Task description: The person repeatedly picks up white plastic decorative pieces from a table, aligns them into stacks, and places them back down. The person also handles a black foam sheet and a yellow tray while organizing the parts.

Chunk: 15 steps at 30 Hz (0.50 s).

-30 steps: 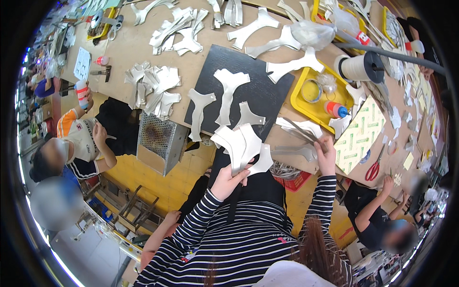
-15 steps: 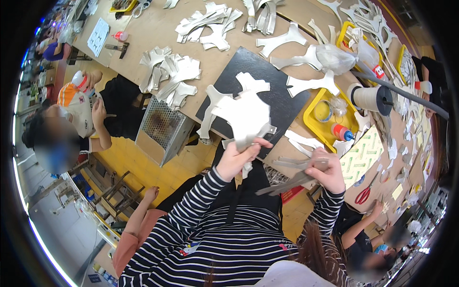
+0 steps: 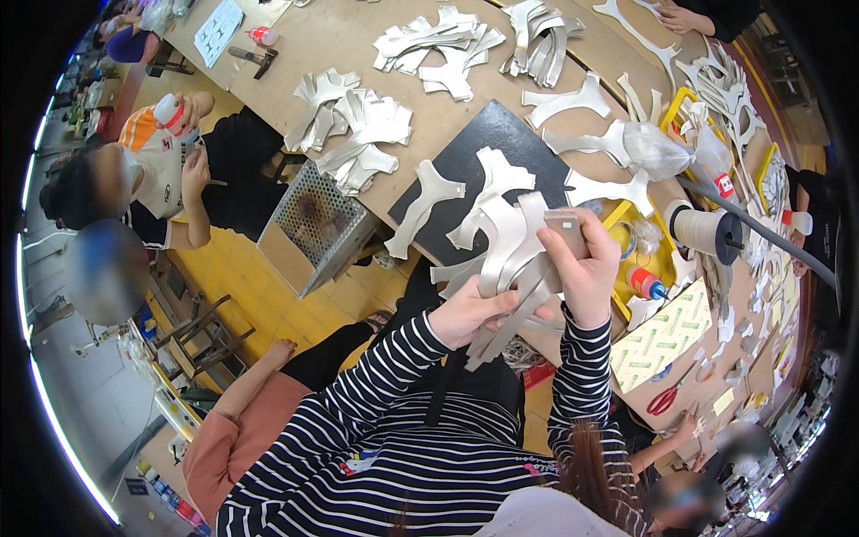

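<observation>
In front of my body both hands are closed on pale grey, leather-like cut pieces. My left hand (image 3: 472, 311) grips several curved white-grey pieces (image 3: 508, 246) near their lower ends, thumb on top. My right hand (image 3: 586, 264), close beside it, pinches darker grey strips (image 3: 562, 225), one end showing a small light square. The strips cross over the left hand's pieces, so where each begins is partly hidden. Just beyond lies a black mat (image 3: 501, 125), with one branching piece (image 3: 428, 208) at its left edge and another pale piece (image 3: 492, 174) near the held ones.
Piles of similar pieces (image 3: 367, 125) lie farther back on the brown table (image 3: 259, 98). A yellow tray (image 3: 658, 264) with a red-and-blue bottle (image 3: 646, 283) stands at right, beside a thread spool (image 3: 702, 231). Red scissors (image 3: 662, 400) lie nearer. Co-workers sit left and right; a mesh metal box (image 3: 313, 224) stands left.
My right hand has moved up and left, bringing the grey strips against the left hand's pieces. The left hand has turned its pieces and shifted slightly right. The whole view has shifted.
</observation>
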### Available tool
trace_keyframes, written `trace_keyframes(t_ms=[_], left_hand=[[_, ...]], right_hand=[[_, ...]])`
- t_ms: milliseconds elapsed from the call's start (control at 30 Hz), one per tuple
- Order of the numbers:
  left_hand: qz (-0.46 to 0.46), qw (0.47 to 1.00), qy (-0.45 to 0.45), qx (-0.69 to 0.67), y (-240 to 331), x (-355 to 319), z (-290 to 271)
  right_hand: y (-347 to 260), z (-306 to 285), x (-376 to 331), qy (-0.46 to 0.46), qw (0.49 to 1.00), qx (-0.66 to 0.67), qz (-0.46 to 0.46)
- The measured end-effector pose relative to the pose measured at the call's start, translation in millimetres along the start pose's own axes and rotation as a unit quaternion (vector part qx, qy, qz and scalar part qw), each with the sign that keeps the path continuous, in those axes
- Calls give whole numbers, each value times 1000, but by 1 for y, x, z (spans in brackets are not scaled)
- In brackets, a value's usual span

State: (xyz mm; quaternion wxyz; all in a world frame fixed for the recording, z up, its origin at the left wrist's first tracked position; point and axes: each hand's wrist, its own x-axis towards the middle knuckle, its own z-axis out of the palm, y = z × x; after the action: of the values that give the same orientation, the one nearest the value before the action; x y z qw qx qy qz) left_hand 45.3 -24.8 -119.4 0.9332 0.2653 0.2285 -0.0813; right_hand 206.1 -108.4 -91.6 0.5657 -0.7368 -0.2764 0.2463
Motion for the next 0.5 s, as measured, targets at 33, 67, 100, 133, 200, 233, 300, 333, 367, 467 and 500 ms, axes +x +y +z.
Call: trace_keyframes(t_ms=[33,67,100,133,200,233,300,333,367,467,500], left_hand=[[-1,1000,5,23,2,0,-2],[-9,999,15,48,3,1,-3],[42,999,23,21,0,3,-1],[43,999,31,9,0,3,-1],[48,998,48,-13,4,1,-6],[51,997,49,3,7,0,-8],[32,998,58,16,12,-2,-12],[23,998,63,20,15,-3,-14],[12,996,67,63,18,-6,-16],[36,994,66,80,19,-9,-19],[38,993,80,83,18,-8,-19]], right_hand=[[0,3,2,13,1000,-13,-17],[0,6,3,29,999,-26,-34],[0,8,5,35,999,-15,-32],[-1,8,6,22,999,-6,-24],[-3,5,9,-4,1000,10,-5],[-5,3,8,-45,999,13,3],[-6,0,10,-104,994,-28,-35],[-6,0,10,-132,988,-46,-59],[-6,0,10,-153,983,-56,-83],[-4,7,8,-180,983,-29,-38],[-4,10,7,-176,983,-36,-27]])
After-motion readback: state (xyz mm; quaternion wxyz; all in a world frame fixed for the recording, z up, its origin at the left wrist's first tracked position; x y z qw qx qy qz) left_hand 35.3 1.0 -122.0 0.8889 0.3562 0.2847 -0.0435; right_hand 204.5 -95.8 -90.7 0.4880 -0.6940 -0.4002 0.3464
